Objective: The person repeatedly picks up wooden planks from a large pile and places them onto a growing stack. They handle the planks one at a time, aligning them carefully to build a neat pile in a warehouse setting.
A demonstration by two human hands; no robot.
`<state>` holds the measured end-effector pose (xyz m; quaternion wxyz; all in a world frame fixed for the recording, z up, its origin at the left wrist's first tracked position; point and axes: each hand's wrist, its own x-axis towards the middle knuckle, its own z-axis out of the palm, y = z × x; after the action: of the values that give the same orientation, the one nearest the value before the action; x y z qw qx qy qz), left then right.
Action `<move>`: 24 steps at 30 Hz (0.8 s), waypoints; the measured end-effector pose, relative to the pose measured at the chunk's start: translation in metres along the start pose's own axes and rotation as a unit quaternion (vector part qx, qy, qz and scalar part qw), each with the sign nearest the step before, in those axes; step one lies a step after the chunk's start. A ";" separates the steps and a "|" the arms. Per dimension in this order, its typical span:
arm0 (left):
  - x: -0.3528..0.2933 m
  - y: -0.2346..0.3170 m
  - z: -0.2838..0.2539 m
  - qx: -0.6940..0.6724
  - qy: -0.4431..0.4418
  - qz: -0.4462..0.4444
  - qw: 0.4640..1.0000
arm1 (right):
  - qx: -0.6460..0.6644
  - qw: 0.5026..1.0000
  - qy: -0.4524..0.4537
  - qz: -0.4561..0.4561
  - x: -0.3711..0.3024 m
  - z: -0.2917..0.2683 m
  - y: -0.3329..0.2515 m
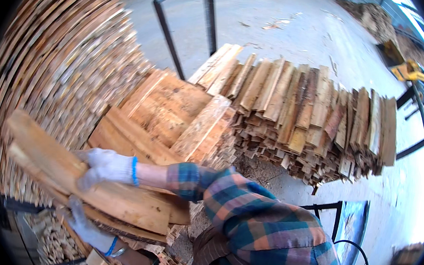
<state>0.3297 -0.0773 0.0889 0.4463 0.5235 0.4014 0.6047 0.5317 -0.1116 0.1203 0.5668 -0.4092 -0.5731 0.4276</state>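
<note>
A small stack of long wooden boards [130, 205] lies tilted across the lower left, with bark along its near edge. My right hand [108, 168], in a white glove with a blue cuff, reaches over the top board and grips it near the middle; its fingertips are blurred. Lower down, my left hand [87, 227], gloved the same way, is closed on the near edge of these boards. Part of its fingers is hidden underneath. Just beyond my right hand, wider planks [166, 111] lie on a pile.
A tall stack of thin boards [65, 79] rises on the left. To the right stands a heap of rough slats [299, 110], between black metal frames [183, 24]. Small wood pieces [54, 237] fill the lower left. A yellow loader [411, 72] stands far right.
</note>
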 end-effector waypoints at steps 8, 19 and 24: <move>0.033 -0.103 0.001 0.519 -0.016 0.523 0.676 | -0.146 0.987 -0.024 -0.056 0.001 -0.073 0.026; -0.045 -0.068 0.111 -0.016 -0.201 -0.097 0.975 | 0.006 0.999 0.039 0.022 -0.052 -0.124 0.042; -0.059 -0.124 0.157 -0.302 -0.253 -0.179 0.902 | 0.128 0.987 0.098 0.029 -0.070 -0.185 0.103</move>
<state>0.5031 -0.0966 -0.0252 0.7702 0.4180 0.1599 0.4544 0.7169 -0.1425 -0.0004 0.6554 -0.3898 -0.4435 0.4709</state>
